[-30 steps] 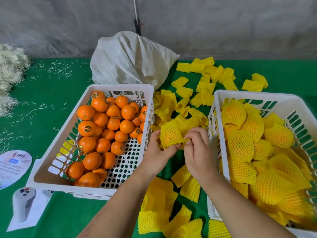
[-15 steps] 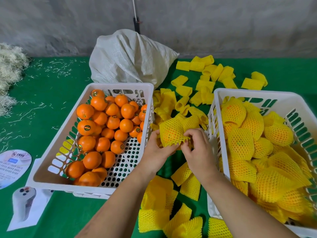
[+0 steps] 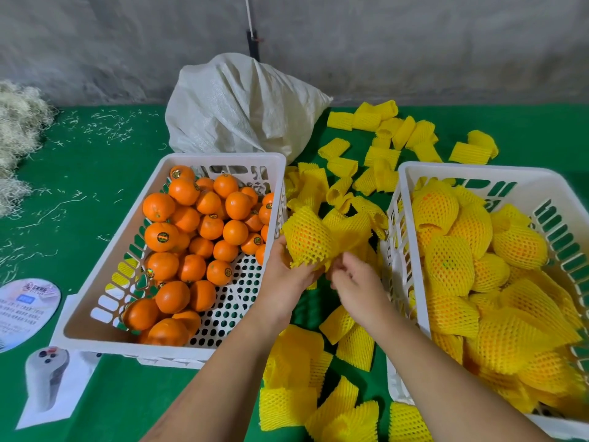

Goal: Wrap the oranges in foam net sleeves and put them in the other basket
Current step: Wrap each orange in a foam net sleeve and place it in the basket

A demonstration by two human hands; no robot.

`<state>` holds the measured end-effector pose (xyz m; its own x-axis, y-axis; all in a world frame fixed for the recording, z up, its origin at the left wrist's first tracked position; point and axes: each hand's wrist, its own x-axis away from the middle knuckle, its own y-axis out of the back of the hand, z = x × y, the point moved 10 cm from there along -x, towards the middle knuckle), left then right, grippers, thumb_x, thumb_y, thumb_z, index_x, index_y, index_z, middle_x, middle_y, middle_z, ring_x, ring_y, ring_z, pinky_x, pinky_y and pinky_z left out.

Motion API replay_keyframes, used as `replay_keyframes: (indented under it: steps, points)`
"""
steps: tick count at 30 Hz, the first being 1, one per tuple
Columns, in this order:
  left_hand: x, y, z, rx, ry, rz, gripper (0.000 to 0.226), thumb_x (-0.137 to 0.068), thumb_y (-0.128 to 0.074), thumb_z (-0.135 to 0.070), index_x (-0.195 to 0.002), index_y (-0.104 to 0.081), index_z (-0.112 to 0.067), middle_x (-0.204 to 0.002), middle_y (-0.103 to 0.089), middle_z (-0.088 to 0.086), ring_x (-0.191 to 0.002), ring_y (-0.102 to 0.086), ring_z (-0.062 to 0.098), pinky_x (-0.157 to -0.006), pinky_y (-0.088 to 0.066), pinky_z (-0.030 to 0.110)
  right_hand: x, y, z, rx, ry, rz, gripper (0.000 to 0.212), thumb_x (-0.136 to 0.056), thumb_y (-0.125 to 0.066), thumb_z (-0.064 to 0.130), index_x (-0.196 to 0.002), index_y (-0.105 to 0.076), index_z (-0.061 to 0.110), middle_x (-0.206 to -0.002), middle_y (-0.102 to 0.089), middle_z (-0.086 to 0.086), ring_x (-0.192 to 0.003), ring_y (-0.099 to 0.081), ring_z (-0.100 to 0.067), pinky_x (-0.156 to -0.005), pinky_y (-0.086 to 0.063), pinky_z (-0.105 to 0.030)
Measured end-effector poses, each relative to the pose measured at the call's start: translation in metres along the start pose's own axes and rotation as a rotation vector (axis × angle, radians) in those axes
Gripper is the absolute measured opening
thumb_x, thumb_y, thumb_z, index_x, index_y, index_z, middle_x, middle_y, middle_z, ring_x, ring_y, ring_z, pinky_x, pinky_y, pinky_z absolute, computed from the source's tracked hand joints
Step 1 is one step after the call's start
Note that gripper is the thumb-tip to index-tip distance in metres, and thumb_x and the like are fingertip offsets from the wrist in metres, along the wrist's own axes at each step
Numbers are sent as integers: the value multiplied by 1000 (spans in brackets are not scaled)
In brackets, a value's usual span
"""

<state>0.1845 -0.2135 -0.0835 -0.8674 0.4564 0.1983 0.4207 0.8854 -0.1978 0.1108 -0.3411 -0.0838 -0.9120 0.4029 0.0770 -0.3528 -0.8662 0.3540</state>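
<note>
A white basket (image 3: 223, 158) on the left holds several bare oranges (image 3: 191, 237). A second white basket (image 3: 478, 171) on the right is filled with several oranges in yellow foam net sleeves (image 3: 449, 266). Between the baskets my left hand (image 3: 287, 277) grips one orange inside a yellow sleeve (image 3: 307, 239), whose free end trails to the right. Just below that end is my right hand (image 3: 360, 288), its fingers loosely apart and nothing pinched between them.
Empty yellow sleeves lie on the green cloth behind the baskets (image 3: 379, 154) and in front of me (image 3: 293, 371). Behind the left basket sits a white woven sack (image 3: 242, 106). A straw pile (image 3: 19, 122), a round leaflet (image 3: 25, 311) and a printed card (image 3: 51, 378) are at the left.
My right hand, which was pinching the sleeve's end, has dropped slightly and loosened its fingers. My left hand has kept its hold on the wrapped orange and tilted it a little.
</note>
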Motion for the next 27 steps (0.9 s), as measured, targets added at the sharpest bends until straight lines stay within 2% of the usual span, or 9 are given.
replay_keyframes:
  steps: [4,6,9,11,15,19,21,24,27]
  points:
    - [2,-2,-8,-211,-101,24,84,-80,-91,-16,-148,-44,-29,-136,-64,-7,-126,-62,11,-102,-55,37,-8,21,-16,-584,-211,-201,28,-89,-49,30,-117,-50,28,-116,-66,-11,-89,-70,-26,-78,-54,-41]
    - [2,-6,-9,-314,-144,58,90,-76,-94,-21,-149,-42,-27,-139,-61,-9,-129,-58,5,-108,-51,36,-10,3,-17,-711,-261,-31,38,-100,-55,47,-133,-48,29,-130,-65,-8,-106,-71,-24,-91,-58,-44]
    - [3,-16,-3,-531,-199,130,94,-81,-88,-10,-156,-35,-29,-135,-61,-18,-123,-60,1,-105,-53,39,2,-32,-15,-668,-295,269,86,-70,-89,58,-142,-45,45,-138,-64,4,-124,-65,-17,-100,-56,-40]
    - [4,-16,3,-577,-192,141,93,-88,-82,-9,-160,-28,-34,-133,-59,-26,-119,-60,-4,-100,-56,34,3,-36,-20,-551,-294,274,102,-58,-97,52,-145,-44,45,-140,-61,3,-126,-62,-19,-101,-56,-42]
    - [10,-19,-5,-667,-246,178,106,-89,-84,-21,-166,-12,-29,-140,-52,-30,-124,-54,-10,-95,-46,8,1,-29,-16,-578,-281,232,101,-61,-94,31,-146,-41,44,-139,-60,-1,-128,-60,-22,-102,-56,-45]
    - [33,-31,-20,-732,-334,304,116,-86,-83,-40,-167,0,-31,-159,-36,-19,-134,-50,4,-107,-47,22,7,-11,-5,-618,-252,141,88,-67,-79,10,-129,-43,60,-138,-58,-5,-122,-63,-22,-91,-59,-36]
    - [38,-15,-38,-786,-441,229,99,-91,-72,-53,-165,-8,-39,-161,-28,-28,-135,-48,3,-105,-46,23,10,8,-3,-845,-220,68,86,-76,-67,-4,-137,-42,50,-139,-56,-15,-117,-68,-32,-92,-58,-41]
    - [31,31,-60,-856,-568,21,65,-99,-62,-50,-156,-30,-44,-151,-42,-25,-131,-51,9,-99,-47,29,19,55,4,-1186,-143,-29,65,-89,-42,-19,-145,-45,13,-132,-58,-28,-105,-72,-41,-88,-60,-44]
    - [14,63,-41,-865,-448,-60,50,-100,-67,-34,-141,-40,-45,-134,-50,-12,-117,-56,16,-91,-52,38,27,110,-12,-1260,-161,-262,66,-91,-35,-18,-153,-33,5,-126,-59,-31,-100,-73,-40,-88,-62,-43]
